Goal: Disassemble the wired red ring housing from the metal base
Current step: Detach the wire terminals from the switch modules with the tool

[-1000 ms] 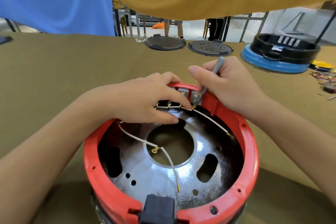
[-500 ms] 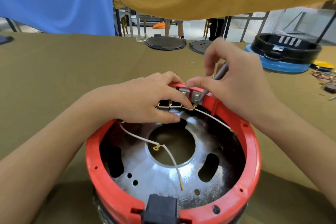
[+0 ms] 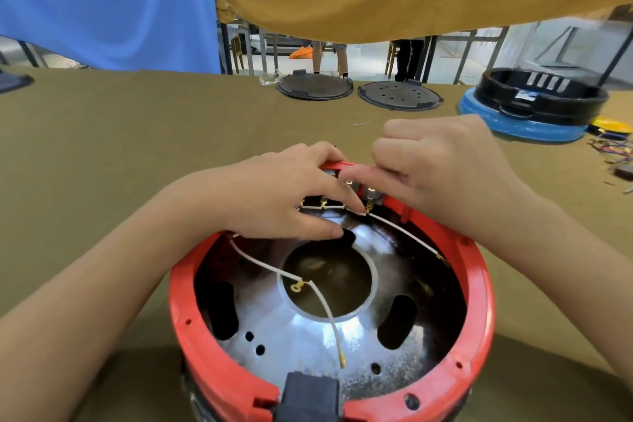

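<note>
The red ring housing (image 3: 479, 301) sits round the shiny metal base (image 3: 298, 329), close in front of me. Loose white wires (image 3: 323, 305) with gold ends lie across the base. Another white wire (image 3: 400, 233) runs to the terminal row (image 3: 322, 204) at the far rim. My left hand (image 3: 274, 195) rests on that rim, fingers laid over the terminals and thumb inside the ring. My right hand (image 3: 445, 171) is curled into a fist just right of it, over the rim. The grey tool it holds is hidden in the fist.
A black plug block (image 3: 310, 394) sits in the near rim. Two dark round lids (image 3: 314, 86) (image 3: 399, 96) lie at the far table edge. A black pot on a blue ring (image 3: 534, 103) and loose coloured wires (image 3: 613, 151) are at the right.
My right hand has dropped and closed over the terminal block, so the grey tool's shaft no longer shows. My left hand has stayed on the far rim.
</note>
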### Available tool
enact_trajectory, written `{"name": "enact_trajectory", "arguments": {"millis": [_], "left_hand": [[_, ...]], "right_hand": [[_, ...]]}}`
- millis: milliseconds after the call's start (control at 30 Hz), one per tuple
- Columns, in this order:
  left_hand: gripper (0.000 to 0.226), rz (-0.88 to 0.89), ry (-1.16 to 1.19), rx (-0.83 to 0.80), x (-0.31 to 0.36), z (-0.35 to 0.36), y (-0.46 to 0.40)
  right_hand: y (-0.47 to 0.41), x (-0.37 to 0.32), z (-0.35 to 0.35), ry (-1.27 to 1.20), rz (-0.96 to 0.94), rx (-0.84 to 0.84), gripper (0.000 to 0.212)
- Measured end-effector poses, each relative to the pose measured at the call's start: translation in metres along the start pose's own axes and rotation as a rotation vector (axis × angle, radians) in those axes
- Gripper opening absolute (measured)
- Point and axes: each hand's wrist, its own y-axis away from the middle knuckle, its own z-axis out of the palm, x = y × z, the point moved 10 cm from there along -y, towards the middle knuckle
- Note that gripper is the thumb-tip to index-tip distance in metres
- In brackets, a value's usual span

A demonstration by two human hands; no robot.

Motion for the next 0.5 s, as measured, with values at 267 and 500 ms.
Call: {"name": "enact_trajectory", "arguments": {"millis": [267,500], "left_hand": [[0.045,-0.021,-0.002,-0.001,0.0,0.001,0.0],[0.04,-0.014,0.013,0.003,0.0,0.0,-0.001]], "right_hand": [[-0.003,0.037,0.024,-0.068,0.302,-0.159,0.055],[0.001,0.045,0.019,-0.096,0.447,-0.081,0.053]]}}
